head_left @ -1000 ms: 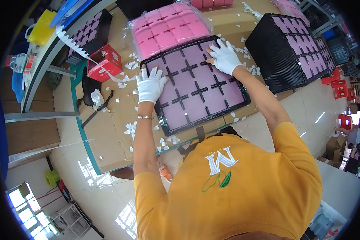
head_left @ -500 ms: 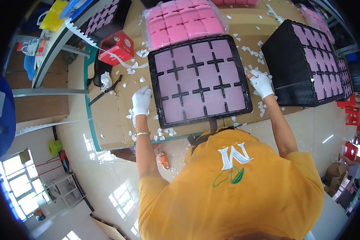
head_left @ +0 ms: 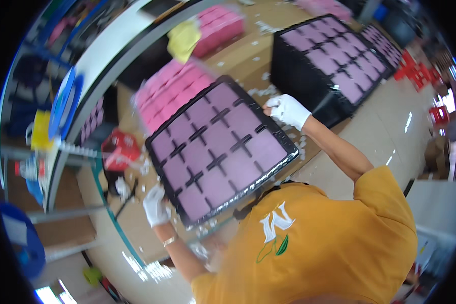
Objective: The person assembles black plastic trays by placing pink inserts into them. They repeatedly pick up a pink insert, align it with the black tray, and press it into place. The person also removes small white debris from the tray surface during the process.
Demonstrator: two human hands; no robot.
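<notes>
A black square tray point(head_left: 228, 204) filled with purple foam blocks point(head_left: 202, 142), with black cross-shaped dividers between them, lies in front of me on the cardboard-covered table. My left hand point(head_left: 158, 205), in a white glove, is closed at the tray's left rim; blur softens its fingers. At the opposite rim, my right hand point(head_left: 289, 111) has its fingers bent inward, one bare fingertip against the edge. What the fingers do under the rim is hidden. Just beyond the tray lies a wrapped pack of pink foam point(head_left: 172, 88).
A tall stack of similar black trays point(head_left: 299, 76) stands close beyond my right hand. To the left are a red box point(head_left: 121, 149), a crumpled white wad point(head_left: 122, 188) and a metal shelf frame point(head_left: 76, 147). White scraps are scattered around the tray. Another pink foam pack point(head_left: 220, 25) sits farther back.
The whole view has turned, so table, tray and stack now appear slanted and shifted left. Both hands remain at the tray's two sides; the tray keeps about the same place on the table.
</notes>
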